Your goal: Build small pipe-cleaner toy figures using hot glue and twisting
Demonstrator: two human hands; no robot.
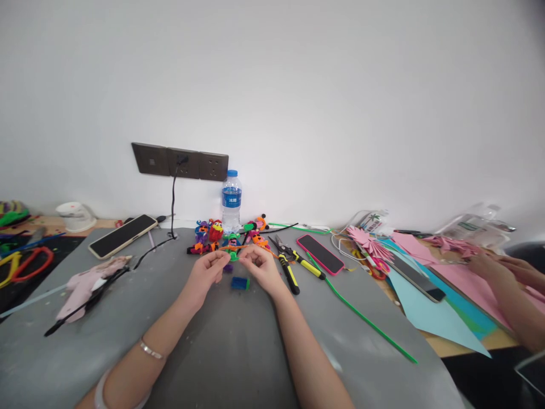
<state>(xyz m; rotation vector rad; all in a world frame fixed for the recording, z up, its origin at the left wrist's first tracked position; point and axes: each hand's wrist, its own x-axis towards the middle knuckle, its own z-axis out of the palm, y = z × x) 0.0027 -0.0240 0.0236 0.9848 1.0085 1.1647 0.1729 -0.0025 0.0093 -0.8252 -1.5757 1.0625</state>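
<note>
My left hand (208, 274) and my right hand (263, 270) meet above the mat, fingertips pinched close together. A thin orange pipe cleaner (227, 247) runs between them and shows again past my right hand. Small green fuzz (234, 256) is visible between the fingertips; whether it is held or lies behind them I cannot tell. Just below, a short blue fuzzy bundle (239, 283) with a green end lies on the mat. Behind my hands sit several colourful pipe cleaner figures, among them a red one (216, 230). Yellow-and-black pliers (303, 261) lie right of my right hand.
A water bottle (231, 204) stands against the wall. A pink-cased phone (321, 254) and a long green pipe cleaner (370, 321) lie right. At left are another phone (123, 236) and a pink glue gun (87, 287). Another person's hands (498, 272) work over pink paper at far right.
</note>
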